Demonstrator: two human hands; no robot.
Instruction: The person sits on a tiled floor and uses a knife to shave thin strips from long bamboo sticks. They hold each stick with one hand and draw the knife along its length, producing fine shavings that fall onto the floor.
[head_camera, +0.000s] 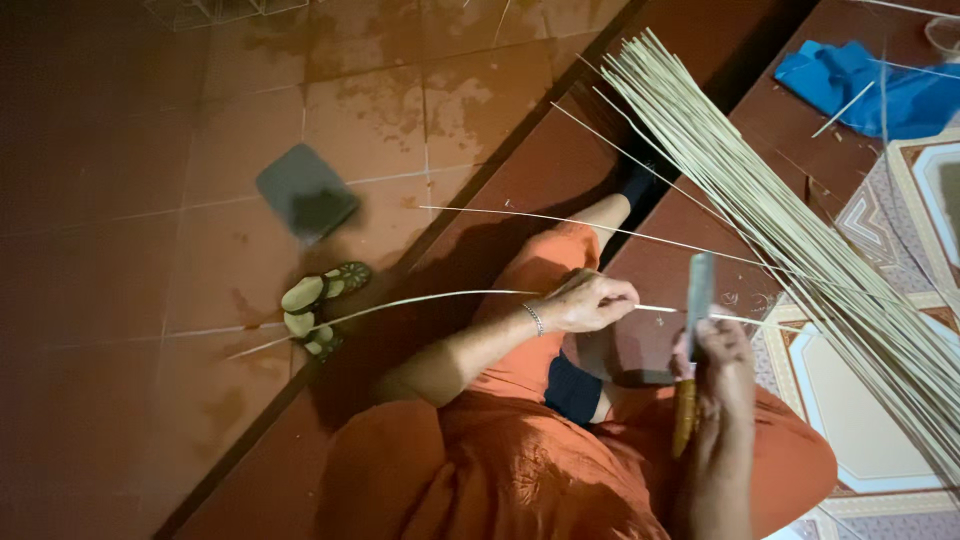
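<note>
I sit on a step in orange clothes. My left hand (592, 300), with a bracelet at the wrist, pinches a long thin pale strip (400, 304) that bends away to the left over the floor. My right hand (722, 362) grips a knife (698, 300) by its yellowish handle, the broad blade upright and touching the strip just right of my left hand. A second thin strip (560, 222) runs across above my left hand. A large bundle of pale splints (790, 220) slants from the upper middle down to the right edge.
Red floor tiles spread to the left, with a dark flat square pad (306, 190) and a pair of sandals (318, 304) on them. A blue cloth (868, 88) lies at the upper right. Patterned tiles (880, 400) cover the right side.
</note>
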